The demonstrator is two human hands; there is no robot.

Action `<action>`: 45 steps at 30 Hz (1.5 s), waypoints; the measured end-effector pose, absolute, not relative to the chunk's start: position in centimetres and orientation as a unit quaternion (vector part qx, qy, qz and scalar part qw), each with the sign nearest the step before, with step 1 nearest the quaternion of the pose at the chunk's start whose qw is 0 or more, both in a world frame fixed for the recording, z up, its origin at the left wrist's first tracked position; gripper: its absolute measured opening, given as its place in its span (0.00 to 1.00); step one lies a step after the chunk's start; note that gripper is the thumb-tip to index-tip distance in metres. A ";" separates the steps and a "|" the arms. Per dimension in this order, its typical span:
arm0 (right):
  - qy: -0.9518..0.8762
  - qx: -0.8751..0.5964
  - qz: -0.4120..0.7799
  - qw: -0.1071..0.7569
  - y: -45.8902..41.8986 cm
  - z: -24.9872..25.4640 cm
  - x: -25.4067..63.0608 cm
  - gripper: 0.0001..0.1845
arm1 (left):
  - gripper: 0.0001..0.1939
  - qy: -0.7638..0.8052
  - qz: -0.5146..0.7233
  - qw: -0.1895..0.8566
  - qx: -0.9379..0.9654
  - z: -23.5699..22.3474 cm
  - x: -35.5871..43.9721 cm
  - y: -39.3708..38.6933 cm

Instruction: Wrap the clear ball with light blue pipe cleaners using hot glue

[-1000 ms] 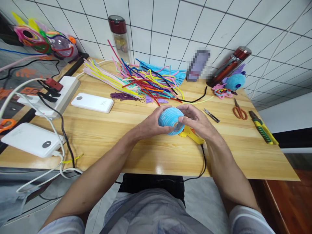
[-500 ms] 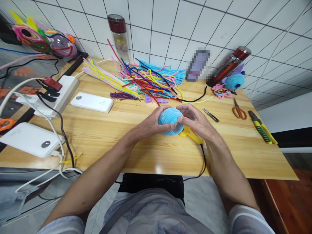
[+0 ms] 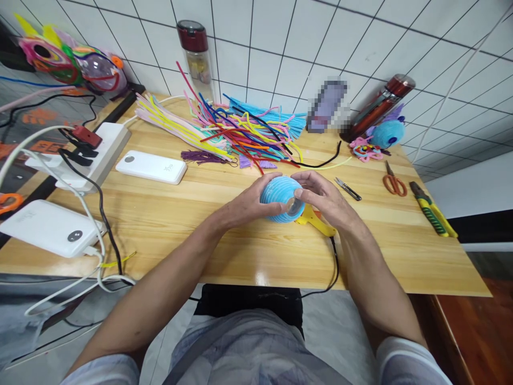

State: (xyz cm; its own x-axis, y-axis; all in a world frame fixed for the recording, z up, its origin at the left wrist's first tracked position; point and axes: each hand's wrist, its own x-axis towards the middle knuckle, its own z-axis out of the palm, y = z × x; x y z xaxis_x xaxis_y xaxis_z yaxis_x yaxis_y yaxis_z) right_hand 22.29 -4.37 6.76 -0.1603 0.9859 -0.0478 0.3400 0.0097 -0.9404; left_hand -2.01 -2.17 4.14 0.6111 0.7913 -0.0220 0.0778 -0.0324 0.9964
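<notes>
Between my two hands is a round ball wrapped in rings of light blue pipe cleaner (image 3: 278, 195), with a small bare, see-through patch facing me. My left hand (image 3: 256, 200) is curved round its left side, thumb across the lower front. On the other side, my right hand (image 3: 320, 195) grips it with the thumb near the bare patch and the fingers behind. A yellow hot glue gun (image 3: 318, 223) lies on the table just below my right hand, partly hidden by it. Its black cord runs off the front edge.
Loose colourful pipe cleaners (image 3: 248, 131) are heaped at the back. Thread snips (image 3: 348, 189), scissors (image 3: 395, 182) and pliers (image 3: 433, 211) lie to the right. On the left are white power banks (image 3: 151, 167), a power strip (image 3: 106, 152) and tangled cables. A thermos (image 3: 379, 109) leans on the wall.
The blue ball has turned slightly in my hands, so its bare patch sits a little differently. Both hands stay on it, in nearly the same place.
</notes>
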 end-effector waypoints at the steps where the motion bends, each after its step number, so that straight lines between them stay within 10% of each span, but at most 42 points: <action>1: -0.613 -0.542 0.451 0.357 -4.4 6.8 22.3 0.23 | 0.56 0.332 0.291 0.607 0.661 4.2 -2.0 -2.2; 45: -0.617 -0.536 0.460 0.347 -4.4 6.8 21.9 0.24 | 0.43 0.322 0.303 0.625 0.643 4.2 -2.0 -2.3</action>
